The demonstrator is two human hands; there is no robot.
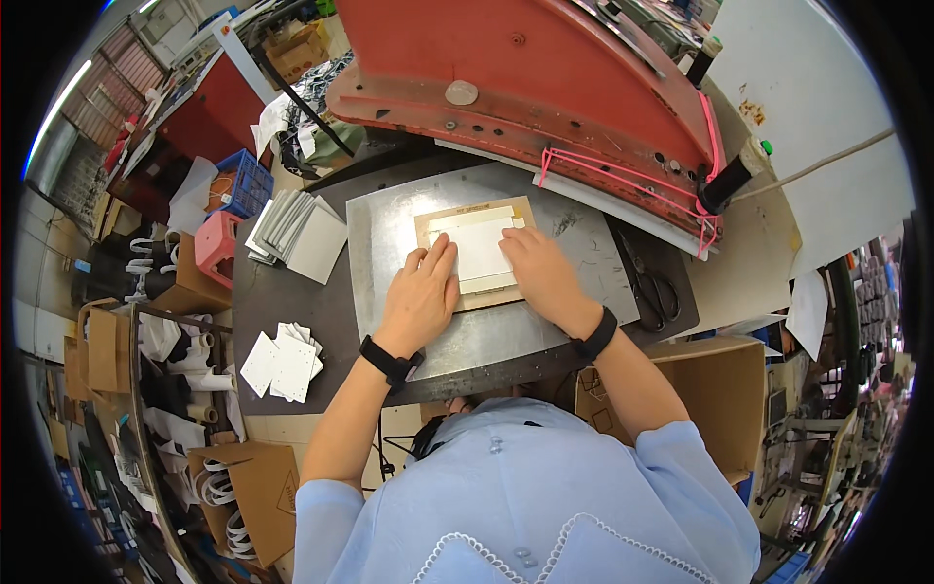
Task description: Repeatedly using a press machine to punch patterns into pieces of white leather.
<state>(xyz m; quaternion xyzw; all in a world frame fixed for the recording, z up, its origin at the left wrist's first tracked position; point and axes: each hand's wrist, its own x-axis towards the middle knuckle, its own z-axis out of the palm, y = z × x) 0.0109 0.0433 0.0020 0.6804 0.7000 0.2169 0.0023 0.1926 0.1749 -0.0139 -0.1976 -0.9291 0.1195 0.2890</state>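
A white rectangular sheet lies within a pale frame on a tan board, on a grey metal plate. My left hand rests at the sheet's left edge, fingers stretched forward and lying flat, thumb near its lower left corner. At the right edge lies my right hand, its fingers extended over the border. Neither hand wraps round anything. Both wrists wear black bands.
A red press overhangs the plate's far side, with pink cord along it. On the dark table stand stacked pale pieces, loose white cards and black-handled scissors. A cardboard box sits at the near right.
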